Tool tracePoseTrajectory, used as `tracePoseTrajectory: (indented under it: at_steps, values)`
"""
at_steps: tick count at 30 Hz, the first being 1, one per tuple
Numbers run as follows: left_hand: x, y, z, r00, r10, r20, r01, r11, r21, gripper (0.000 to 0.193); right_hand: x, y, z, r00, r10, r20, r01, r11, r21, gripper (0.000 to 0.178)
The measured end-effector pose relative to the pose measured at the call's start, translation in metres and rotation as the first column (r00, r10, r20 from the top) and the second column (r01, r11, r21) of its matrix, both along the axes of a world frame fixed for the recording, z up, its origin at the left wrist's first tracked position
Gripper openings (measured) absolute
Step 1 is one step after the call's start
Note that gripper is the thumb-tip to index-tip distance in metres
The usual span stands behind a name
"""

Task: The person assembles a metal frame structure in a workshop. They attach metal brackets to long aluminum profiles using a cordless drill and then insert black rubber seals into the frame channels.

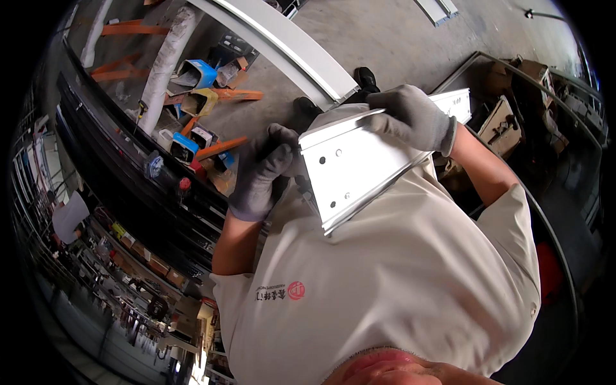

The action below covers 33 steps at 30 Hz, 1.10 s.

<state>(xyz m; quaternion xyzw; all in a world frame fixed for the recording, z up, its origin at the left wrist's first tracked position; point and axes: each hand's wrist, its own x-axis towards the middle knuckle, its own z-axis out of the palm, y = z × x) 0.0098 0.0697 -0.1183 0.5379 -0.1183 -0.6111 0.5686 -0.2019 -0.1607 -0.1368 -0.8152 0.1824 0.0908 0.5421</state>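
A white metal profile (359, 170) with several round holes near its end is held at a slant before my chest. My right hand (410, 119), in a grey glove, is closed over its upper edge, the thumb lying on the white face. My left hand (263, 170), also gloved in grey, is at the profile's near left end. Its fingers are curled with the thumb against them; what they hold, if anything, is hidden. Just beyond my hands, the end of a long white panel (308, 54) reaches toward me.
Orange stand legs (221, 149) and several open boxes (199, 75) stand at the left, near a wrapped post (168, 67). Long dark profiles (109, 141) lie along a rack. At the right, a metal-framed cart (538, 76) holds cardboard and scraps. Another person (69, 218) is far left.
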Motion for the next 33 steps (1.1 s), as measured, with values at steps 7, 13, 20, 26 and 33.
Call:
tracePoseTrajectory:
  at_steps: [7,13,20,26,33]
  values:
    - [0.012,0.011,-0.035,0.975,0.111,-0.191,-0.143,0.977,-0.161,0.031,-0.007,-0.011,-0.025,0.996,-0.082,0.018,0.084,0.971,-0.223,0.065]
    - [0.025,0.02,-0.045,0.931,0.063,-0.358,-0.144,0.968,-0.205,0.043,0.014,-0.026,-0.026,1.0,-0.007,0.001,0.007,0.928,-0.373,0.074]
    - [0.034,0.035,-0.031,0.964,0.122,0.235,-0.054,0.959,-0.279,0.049,0.046,-0.036,-0.026,0.996,0.088,0.035,-0.068,0.926,-0.371,0.078]
    - [0.04,0.043,-0.024,0.613,0.129,0.78,0.092,0.968,-0.232,0.054,0.063,-0.027,-0.016,0.985,0.158,0.063,-0.139,0.962,-0.236,0.074]
    - [0.048,0.05,-0.023,0.185,0.27,0.945,0.209,0.929,-0.306,0.058,0.056,-0.025,-0.017,0.974,0.216,-0.065,-0.226,0.935,-0.275,0.064]
